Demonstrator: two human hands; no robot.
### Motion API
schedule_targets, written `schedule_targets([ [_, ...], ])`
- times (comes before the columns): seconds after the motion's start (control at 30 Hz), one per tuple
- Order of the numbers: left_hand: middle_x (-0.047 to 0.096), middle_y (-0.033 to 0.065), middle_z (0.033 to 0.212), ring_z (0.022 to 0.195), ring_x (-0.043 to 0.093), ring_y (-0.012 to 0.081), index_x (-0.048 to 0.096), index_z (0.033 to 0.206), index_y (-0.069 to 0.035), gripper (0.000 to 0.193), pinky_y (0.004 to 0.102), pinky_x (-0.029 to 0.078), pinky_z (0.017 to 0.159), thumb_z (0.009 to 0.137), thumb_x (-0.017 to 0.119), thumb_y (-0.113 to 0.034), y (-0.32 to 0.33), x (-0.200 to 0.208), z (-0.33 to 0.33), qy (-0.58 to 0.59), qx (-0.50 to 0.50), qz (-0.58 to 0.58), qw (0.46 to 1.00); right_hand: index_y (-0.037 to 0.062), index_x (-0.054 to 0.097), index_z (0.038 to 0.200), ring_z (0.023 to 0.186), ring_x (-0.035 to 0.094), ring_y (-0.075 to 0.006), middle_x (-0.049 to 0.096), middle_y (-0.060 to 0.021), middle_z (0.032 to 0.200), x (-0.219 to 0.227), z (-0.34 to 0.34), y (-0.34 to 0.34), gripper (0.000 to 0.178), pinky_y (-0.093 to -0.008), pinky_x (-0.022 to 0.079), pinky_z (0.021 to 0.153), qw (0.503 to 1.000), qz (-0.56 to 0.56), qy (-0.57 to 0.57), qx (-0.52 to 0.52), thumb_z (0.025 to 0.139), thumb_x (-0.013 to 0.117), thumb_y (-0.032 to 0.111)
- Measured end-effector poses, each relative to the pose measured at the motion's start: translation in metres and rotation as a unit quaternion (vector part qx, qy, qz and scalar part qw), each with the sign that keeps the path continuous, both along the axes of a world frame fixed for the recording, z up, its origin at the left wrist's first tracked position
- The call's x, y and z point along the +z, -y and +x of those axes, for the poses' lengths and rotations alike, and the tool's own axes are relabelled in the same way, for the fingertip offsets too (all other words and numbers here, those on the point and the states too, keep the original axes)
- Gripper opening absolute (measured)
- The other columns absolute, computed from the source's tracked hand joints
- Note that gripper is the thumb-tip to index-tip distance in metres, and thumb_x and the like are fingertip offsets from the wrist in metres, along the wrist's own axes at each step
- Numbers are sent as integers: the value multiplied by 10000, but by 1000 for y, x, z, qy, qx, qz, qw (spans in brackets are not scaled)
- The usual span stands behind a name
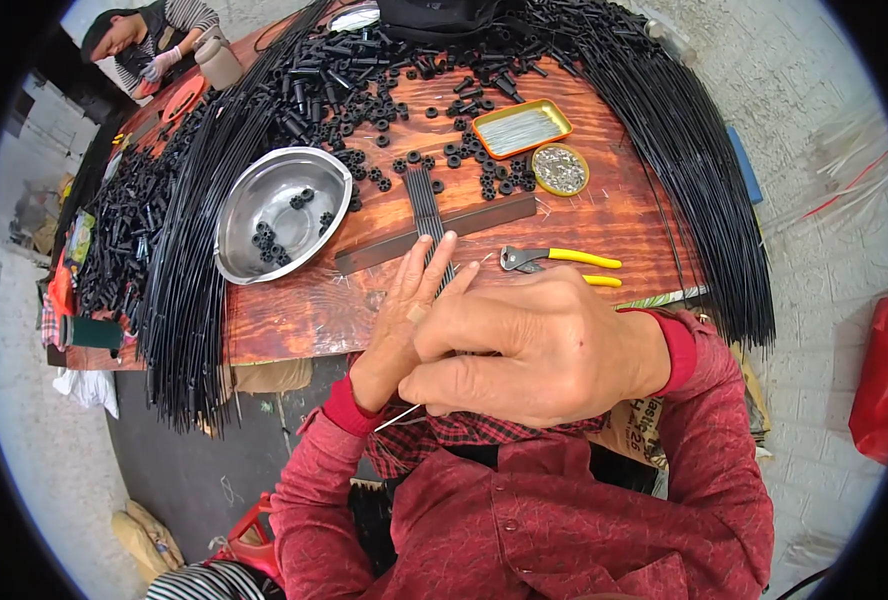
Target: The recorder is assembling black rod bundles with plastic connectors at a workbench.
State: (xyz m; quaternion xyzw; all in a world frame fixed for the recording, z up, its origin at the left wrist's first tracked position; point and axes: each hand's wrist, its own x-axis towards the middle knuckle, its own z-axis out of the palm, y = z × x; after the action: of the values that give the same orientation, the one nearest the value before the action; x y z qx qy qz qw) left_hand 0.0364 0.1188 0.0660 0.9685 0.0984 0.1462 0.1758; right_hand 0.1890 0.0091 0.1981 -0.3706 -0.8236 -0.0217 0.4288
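Reddish wooden tabletop [584,220], grain running across, carries the whole layout, with pale pavement around it. Left hand [404,320] rises from a red cuff with fingers stretched nearly flat and pressed together, their tips resting on a bunch of thin black rods [426,205] that lies lengthwise away from the person and crosses a dark flat bar [484,222]. Right hand [534,345] lies over the left, fingers curled inward against the left palm; what it pinches is hidden, though a thin silvery wire [400,416] juts out below the two wrists, so the grip appears closed on something slender. Just beyond the right knuckles lie yellow-handled pliers [564,262]. Further ahead of the right hand sit a yellow-rimmed rectangular tray [520,128] of fine metal pins and a round dish [560,169] of small metal bits. Ahead and to the left of the left hand stands a steel bowl [282,208] holding a few black rings, and loose black rings and tubes [364,90] are strewn beyond it. Long black rod bundles [194,270] fan off both table sides. At the far left corner another person [149,40] in a striped top bends over the table.
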Motion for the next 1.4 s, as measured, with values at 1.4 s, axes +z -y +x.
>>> schedule_targets([
  [1.4, 331, 165, 1574, 1433, 311, 435, 485, 1446, -127, 788, 545, 296, 1159, 767, 754, -424, 2, -5, 7, 21, 43, 12, 999, 97, 701, 933, 846, 678, -262, 699, -60, 915, -114, 206, -118, 102, -391, 530, 717, 908, -142, 112, -379, 883, 674, 181],
])
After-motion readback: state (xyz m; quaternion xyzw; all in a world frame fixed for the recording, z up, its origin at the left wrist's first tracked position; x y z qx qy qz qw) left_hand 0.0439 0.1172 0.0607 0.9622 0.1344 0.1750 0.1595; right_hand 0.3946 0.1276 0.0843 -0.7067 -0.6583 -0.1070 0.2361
